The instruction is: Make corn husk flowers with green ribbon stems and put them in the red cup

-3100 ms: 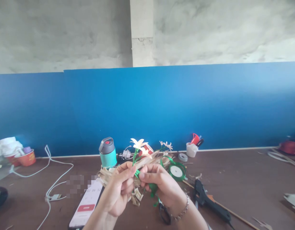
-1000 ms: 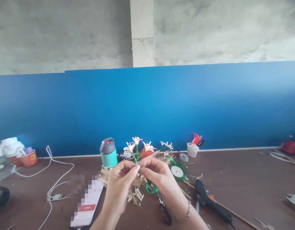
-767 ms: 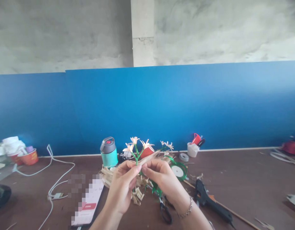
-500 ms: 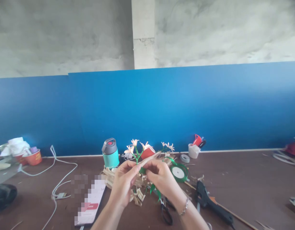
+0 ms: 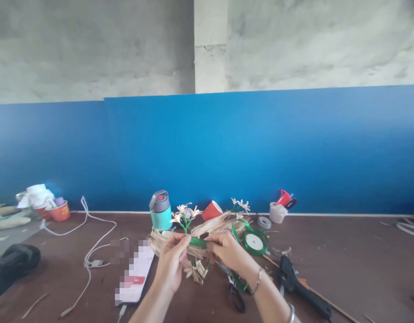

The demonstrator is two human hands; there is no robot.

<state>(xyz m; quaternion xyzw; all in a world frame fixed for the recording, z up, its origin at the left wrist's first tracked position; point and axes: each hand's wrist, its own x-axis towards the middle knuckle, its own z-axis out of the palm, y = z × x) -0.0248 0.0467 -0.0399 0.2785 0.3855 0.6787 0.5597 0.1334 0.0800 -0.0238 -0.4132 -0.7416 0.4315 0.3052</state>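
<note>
Both my hands hold a small handmade flower sprig [image 5: 184,214] with cream petals and a stem wrapped in green ribbon [image 5: 197,242]. My left hand [image 5: 171,262] pinches the stem just below the blooms. My right hand [image 5: 228,252] is closed on the green stretch of stem to the right, and the ribbon trails from it back to a green ribbon spool [image 5: 254,242] lying on the brown table [image 5: 344,264]. A heap of dried straw-coloured leaf strips [image 5: 196,269] lies under my hands.
A teal bottle [image 5: 160,211], an overturned red cup [image 5: 211,210], another flower sprig [image 5: 241,205], a tape roll [image 5: 262,222] and a white cup [image 5: 277,211] stand behind. Scissors [image 5: 234,294] and a black glue gun [image 5: 302,288] lie to the right, a phone [image 5: 134,278] and white cables [image 5: 92,242] to the left.
The sprig has tipped from upright to lying nearly level between my hands, which moved lower and a little apart. My view has shifted left.
</note>
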